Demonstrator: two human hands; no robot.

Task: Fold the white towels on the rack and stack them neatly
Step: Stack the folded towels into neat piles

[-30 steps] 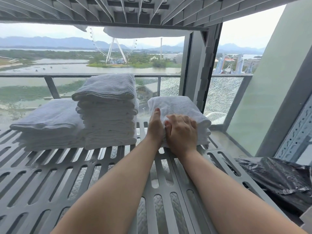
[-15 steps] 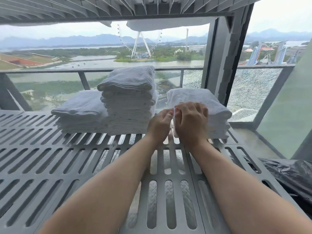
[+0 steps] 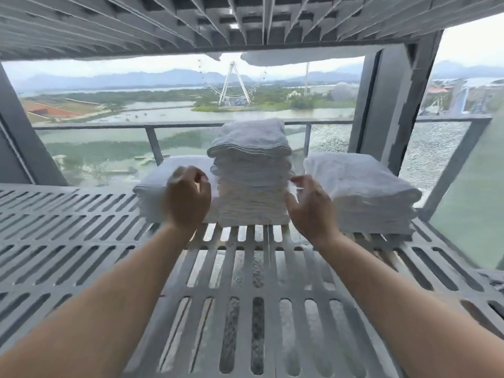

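Note:
Three stacks of folded white towels stand at the back of the grey slotted rack shelf. The tall middle stack rises between a low left stack and a medium right stack. My left hand hovers at the tall stack's left side, in front of the low stack, fingers loosely curled and holding nothing. At the tall stack's right side my right hand is spread, with fingers relaxed and empty. Both hands are motion-blurred, and contact with the towels is unclear.
A second slotted shelf hangs overhead, with a white towel drooping from its far edge. A grey post rises behind the right stack. A balcony railing and glass run behind the rack.
Both hands have left the right stack's front edge and moved left, spreading apart to either side of the tall middle stack. The view has swung left.

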